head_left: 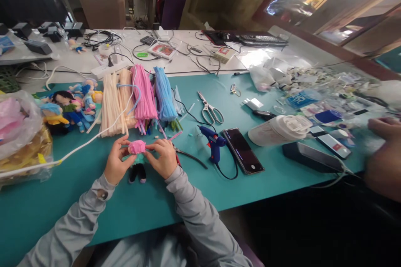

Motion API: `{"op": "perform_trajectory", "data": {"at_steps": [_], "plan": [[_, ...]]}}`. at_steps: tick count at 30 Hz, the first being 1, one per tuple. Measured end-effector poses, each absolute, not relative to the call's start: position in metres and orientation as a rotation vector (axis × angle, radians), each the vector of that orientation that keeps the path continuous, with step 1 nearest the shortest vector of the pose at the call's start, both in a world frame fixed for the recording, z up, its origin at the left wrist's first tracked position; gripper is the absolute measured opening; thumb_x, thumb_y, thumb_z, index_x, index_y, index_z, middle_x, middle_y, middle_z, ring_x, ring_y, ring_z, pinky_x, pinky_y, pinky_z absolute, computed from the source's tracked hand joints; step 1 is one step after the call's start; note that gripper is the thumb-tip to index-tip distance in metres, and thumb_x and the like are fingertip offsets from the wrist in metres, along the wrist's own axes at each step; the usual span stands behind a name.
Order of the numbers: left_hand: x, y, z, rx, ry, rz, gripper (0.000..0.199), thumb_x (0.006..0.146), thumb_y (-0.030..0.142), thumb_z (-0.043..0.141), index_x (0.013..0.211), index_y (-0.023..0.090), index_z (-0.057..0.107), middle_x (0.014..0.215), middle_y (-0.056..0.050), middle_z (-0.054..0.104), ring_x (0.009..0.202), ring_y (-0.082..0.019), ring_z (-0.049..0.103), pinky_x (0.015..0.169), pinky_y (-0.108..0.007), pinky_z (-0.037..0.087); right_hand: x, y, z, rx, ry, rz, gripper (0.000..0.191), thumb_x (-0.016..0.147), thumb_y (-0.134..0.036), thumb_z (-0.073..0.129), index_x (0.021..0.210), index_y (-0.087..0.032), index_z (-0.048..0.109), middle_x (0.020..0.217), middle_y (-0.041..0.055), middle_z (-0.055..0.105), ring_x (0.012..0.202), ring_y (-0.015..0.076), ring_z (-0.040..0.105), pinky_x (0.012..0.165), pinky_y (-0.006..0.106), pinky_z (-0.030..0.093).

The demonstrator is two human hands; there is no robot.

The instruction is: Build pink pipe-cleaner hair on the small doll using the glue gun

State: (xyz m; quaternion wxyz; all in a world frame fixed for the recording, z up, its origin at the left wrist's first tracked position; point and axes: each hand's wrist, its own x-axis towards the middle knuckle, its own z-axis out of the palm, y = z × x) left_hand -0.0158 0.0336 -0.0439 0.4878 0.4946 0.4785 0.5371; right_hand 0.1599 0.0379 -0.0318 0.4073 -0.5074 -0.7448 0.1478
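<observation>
A small doll with pink hair, a teal top and dark legs is held by its head between both hands, just above the green mat. My left hand pinches the head from the left, thumb and fingers closed on it. From the right, my right hand grips the other side of the pink hair. Beyond the hands lie bundles of cream pipe cleaners, pink pipe cleaners and blue pipe cleaners. Dark-handled pliers lie partly hidden behind my right hand.
Right of my hands are a blue glue gun, scissors, a phone and a white tumbler. Several finished dolls and a plastic bag sit at left. A white cable crosses the mat. Another person's hand shows at far right.
</observation>
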Motion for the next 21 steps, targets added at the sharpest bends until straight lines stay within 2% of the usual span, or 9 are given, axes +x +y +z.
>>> {"op": "perform_trajectory", "data": {"at_steps": [5, 8, 12, 17, 21], "plan": [[-0.018, 0.034, -0.039, 1.096, 1.038, 1.300, 0.057, 0.067, 0.021, 0.076, 0.119, 0.023, 0.052, 0.099, -0.004, 0.063, 0.086, -0.018, 0.068, 0.070, -0.028, 0.054, 0.162, 0.036, -0.022, -1.117, -1.598, 0.836, 0.017, 0.084, -0.034, 0.066, 0.082, -0.018, 0.070, 0.078, 0.0044, 0.068, 0.073, 0.0174, 0.061, 0.069, 0.031, 0.047], [-0.021, 0.032, -0.037, 1.133, 0.942, 1.286, 0.059, 0.069, 0.021, 0.076, 0.122, 0.023, 0.050, 0.108, -0.008, 0.067, 0.094, -0.022, 0.069, 0.072, -0.031, 0.055, 0.161, 0.037, -0.019, -1.092, -1.431, 1.032, 0.019, 0.082, -0.037, 0.067, 0.075, -0.019, 0.067, 0.074, 0.0028, 0.067, 0.071, 0.0166, 0.060, 0.070, 0.031, 0.047], [-0.021, 0.028, -0.035, 1.227, 0.873, 1.266, 0.059, 0.073, 0.024, 0.076, 0.125, 0.023, 0.049, 0.110, -0.010, 0.069, 0.095, -0.023, 0.071, 0.073, -0.031, 0.057, 0.160, 0.038, -0.018, -1.019, -1.248, 1.268, 0.028, 0.073, -0.044, 0.075, 0.067, -0.018, 0.064, 0.065, 0.0000, 0.063, 0.063, 0.0140, 0.056, 0.065, 0.029, 0.047], [-0.019, 0.023, -0.034, 1.331, 0.841, 1.328, 0.056, 0.074, 0.029, 0.078, 0.123, 0.022, 0.053, 0.106, -0.010, 0.071, 0.095, -0.023, 0.072, 0.076, -0.033, 0.059, 0.157, 0.038, -0.015, -0.926, -1.134, 1.351, 0.035, 0.064, -0.046, 0.084, 0.063, -0.018, 0.062, 0.063, -0.0013, 0.061, 0.062, 0.0124, 0.055, 0.062, 0.027, 0.046], [-0.019, 0.020, -0.033, 1.383, 0.815, 1.409, 0.050, 0.075, 0.023, 0.077, 0.120, 0.023, 0.057, 0.105, -0.009, 0.072, 0.097, -0.023, 0.072, 0.079, -0.032, 0.059, 0.156, 0.036, -0.014, -0.909, -1.095, 1.341, 0.036, 0.061, -0.047, 0.086, 0.066, -0.018, 0.064, 0.064, -0.0008, 0.062, 0.063, 0.0129, 0.056, 0.063, 0.028, 0.048]]}}
